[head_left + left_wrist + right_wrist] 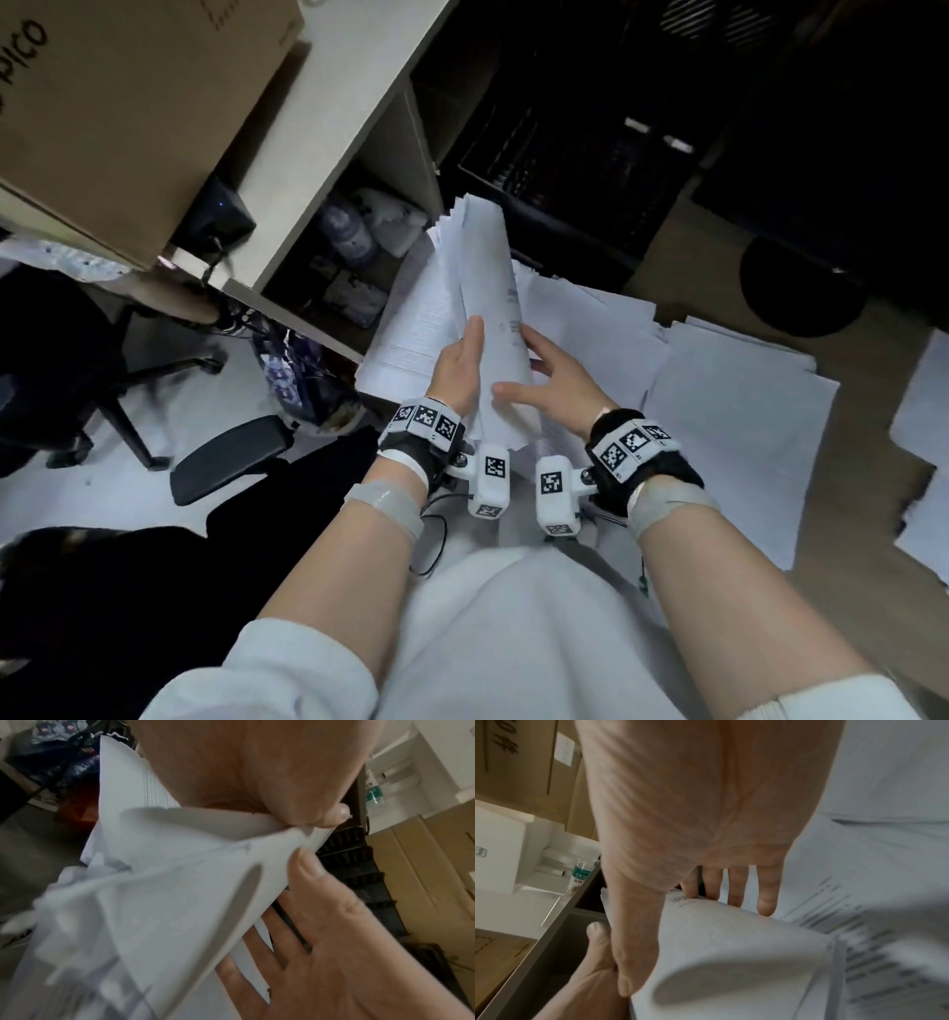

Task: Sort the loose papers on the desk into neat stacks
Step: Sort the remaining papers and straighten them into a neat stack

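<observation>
A curled sheaf of white papers (488, 257) stands upright over the brown desk (873, 591). My left hand (459, 365) grips its left side, thumb on the front and fingers hidden behind; the left wrist view shows the thumb (321, 811) pinching the sheaf (167, 892). My right hand (554, 377) lies against the right side with straight, spread fingers, thumb across the front. In the right wrist view its fingers (734, 890) reach past the top of the curled sheet (731, 953). Loose printed sheets (744, 426) cover the desk behind and to the right.
Another pile of sheets (405, 329) lies left of the sheaf, and more papers (924, 411) sit at the right edge. A black mesh tray (565, 169) and a round black object (801, 288) stand at the back. A cardboard box (128, 103) and an office chair (77, 360) are to the left.
</observation>
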`<state>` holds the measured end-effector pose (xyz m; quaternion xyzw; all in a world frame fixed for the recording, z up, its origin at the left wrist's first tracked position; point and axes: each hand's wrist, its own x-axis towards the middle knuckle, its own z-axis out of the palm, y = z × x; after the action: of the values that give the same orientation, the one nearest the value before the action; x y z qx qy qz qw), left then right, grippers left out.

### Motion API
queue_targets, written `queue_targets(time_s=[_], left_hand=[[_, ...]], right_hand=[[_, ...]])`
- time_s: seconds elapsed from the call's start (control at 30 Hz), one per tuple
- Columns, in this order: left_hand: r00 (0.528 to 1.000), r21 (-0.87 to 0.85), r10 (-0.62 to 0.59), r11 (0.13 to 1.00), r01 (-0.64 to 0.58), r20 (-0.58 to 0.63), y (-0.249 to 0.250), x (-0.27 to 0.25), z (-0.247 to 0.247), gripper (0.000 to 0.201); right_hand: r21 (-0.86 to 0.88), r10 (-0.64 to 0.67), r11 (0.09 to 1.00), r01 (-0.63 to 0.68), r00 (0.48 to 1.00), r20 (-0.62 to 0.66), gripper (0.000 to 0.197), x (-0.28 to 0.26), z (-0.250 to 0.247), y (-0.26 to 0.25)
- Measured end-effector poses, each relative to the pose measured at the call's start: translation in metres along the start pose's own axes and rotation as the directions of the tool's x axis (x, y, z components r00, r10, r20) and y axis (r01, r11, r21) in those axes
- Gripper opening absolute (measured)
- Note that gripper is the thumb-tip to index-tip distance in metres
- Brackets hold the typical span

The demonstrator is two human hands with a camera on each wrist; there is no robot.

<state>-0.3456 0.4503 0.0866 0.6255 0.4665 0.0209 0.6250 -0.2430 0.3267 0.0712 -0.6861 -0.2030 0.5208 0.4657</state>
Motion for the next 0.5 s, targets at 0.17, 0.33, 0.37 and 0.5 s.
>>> queue_targets(time_s=[0.17,0.33,0.37,0.5], left_hand=[[0.995,0.053,0.063,0.996,-0.068,0.083,-0.001,-0.037,0.045,0.059],[0.986,0.100,0.141,0.984,-0.149,0.088,-0.004,-0.064,0.085,0.033],[0.985,0.097,0.148,0.983,-0.157,0.089,-0.006,-0.068,0.092,0.032],[0.982,0.062,0.158,0.984,-0.165,0.099,-0.006,-0.081,0.115,0.060]], right_hand=[[-0.069,-0.032,0.997,0.029,0.999,-0.036,0.111,-0.049,-0.022,0.023],[-0.019,-0.063,0.998,0.062,0.996,-0.058,0.091,-0.092,-0.043,0.034],[0.004,-0.070,0.997,0.071,0.995,-0.064,0.087,-0.101,-0.048,0.035],[0.006,-0.098,0.995,0.099,0.990,-0.100,0.089,-0.125,-0.063,0.041]])
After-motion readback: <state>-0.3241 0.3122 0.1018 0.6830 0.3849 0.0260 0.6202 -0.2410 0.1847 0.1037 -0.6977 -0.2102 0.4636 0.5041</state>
